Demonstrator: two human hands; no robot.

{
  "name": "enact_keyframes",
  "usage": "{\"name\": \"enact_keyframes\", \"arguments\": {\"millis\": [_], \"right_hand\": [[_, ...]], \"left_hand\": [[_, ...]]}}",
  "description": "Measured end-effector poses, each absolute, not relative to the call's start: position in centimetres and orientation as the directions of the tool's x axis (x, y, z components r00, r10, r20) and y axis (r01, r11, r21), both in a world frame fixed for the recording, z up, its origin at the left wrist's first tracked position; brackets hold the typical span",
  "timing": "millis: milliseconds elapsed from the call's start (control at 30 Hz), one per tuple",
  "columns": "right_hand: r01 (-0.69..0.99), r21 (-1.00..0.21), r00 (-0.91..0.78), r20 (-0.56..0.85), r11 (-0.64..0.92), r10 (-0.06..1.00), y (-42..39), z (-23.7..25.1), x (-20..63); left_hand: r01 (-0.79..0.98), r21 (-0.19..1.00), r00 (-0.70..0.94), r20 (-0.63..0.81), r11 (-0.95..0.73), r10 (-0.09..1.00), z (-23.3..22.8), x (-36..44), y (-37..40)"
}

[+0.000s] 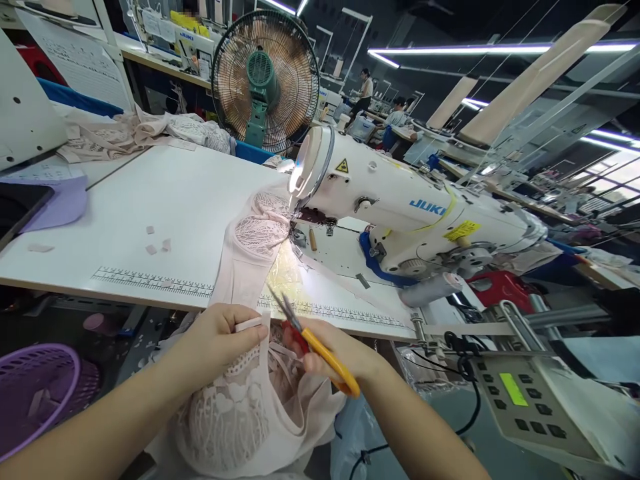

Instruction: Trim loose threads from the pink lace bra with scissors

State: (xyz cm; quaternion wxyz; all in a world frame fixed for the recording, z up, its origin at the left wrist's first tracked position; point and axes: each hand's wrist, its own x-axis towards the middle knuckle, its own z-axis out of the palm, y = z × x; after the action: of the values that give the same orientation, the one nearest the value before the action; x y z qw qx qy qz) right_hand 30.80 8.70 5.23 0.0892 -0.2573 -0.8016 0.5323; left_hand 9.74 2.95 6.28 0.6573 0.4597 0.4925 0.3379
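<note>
1. Clock's centred on the middle of the view, btw. The lace garment (230, 420) sits around 7 o'clock, bunched up just on the near side of the front edge of the white surface (165, 187).
2. Left hand (225, 340), also near 7, has thumb and fingers pinched on the garment's upper edge. Right hand (335, 341), at 6, is wrapped around orange-handled scissors (327, 357), blades a little apart and aimed at 11. The two hands are close but not touching.
3. Edges: that front edge runs from 9 down to about 4, with a printed ruler (155, 280) along it. The hands work right at it, so it's tight there.
4. Roomiest bit is the bare stretch around 9 to 10, just a few small fabric scraps (160, 245) at 9. Toward 2, the sewing machine (395, 183) fills the space, and a lace piece (255, 237) lies at its needle. Can't tell if it's joined to the garment.
5. Containers: purple basket (75, 380) at 8, below the surface, with some pale bits inside. There's also a clear plastic bag (350, 433) at 6, contents too murky to read.
</note>
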Motion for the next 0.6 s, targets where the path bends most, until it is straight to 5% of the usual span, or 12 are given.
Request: {"name": "enact_keyframes", "arguments": {"millis": [133, 367, 600], "right_hand": [[0.422, -0.797, -0.873, -0.228, 0.433, 0.431, 8.3, 5.2, 31.7], [0.570, -0.649, -0.795, -0.280, 0.504, 0.538, 7.6, 5.0, 31.4], [0.597, -0.639, -0.772, -0.292, 0.485, 0.565, 7.2, 5.2, 31.1]], "left_hand": [[0.016, 0.926, 0.312, -0.363, 0.377, 0.878, 6.4, 9.5, 3.3], [-0.005, 0.893, 0.330, -0.423, 0.450, 0.844, 5.9, 9.3, 3.8], [-0.097, 0.855, 0.287, -0.466, 0.510, 0.837, 6.3, 9.4, 3.9]]}}
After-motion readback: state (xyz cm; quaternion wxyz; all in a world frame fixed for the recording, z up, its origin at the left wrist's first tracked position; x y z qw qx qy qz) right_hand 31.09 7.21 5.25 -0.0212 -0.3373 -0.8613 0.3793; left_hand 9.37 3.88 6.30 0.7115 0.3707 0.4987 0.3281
